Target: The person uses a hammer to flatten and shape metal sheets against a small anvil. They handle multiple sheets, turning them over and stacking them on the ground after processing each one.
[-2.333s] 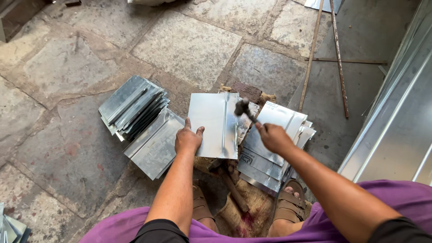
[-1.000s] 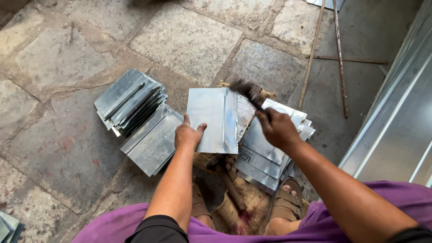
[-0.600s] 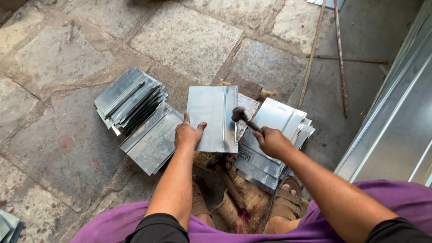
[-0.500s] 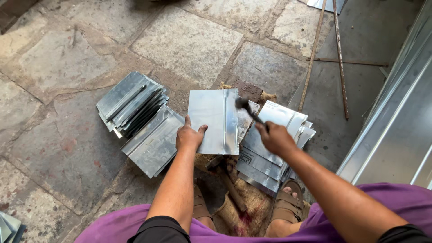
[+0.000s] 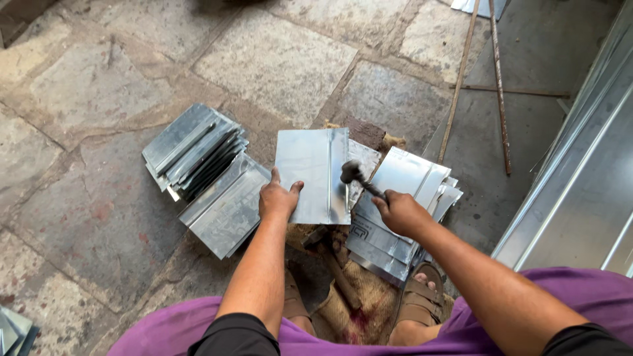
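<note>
Left hand point(image 5: 278, 200) presses on a flat rectangular grey sheet-metal piece point(image 5: 310, 173) with a folded seam, while the right hand point(image 5: 401, 212) grips a small dark-headed hammer point(image 5: 359, 179) over that seam, beside stacked metal sheets point(image 5: 198, 158).

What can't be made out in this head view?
- What supports the sheet: the sheet itself covers it.
- Hammer handle: its grip end is wrapped by the right hand.
- Lower sheets in the right stack: covered by the top ones and the right hand.
- Left hand palm: faces down on the sheet.
- Metal panels: cut off by the right edge.
</note>
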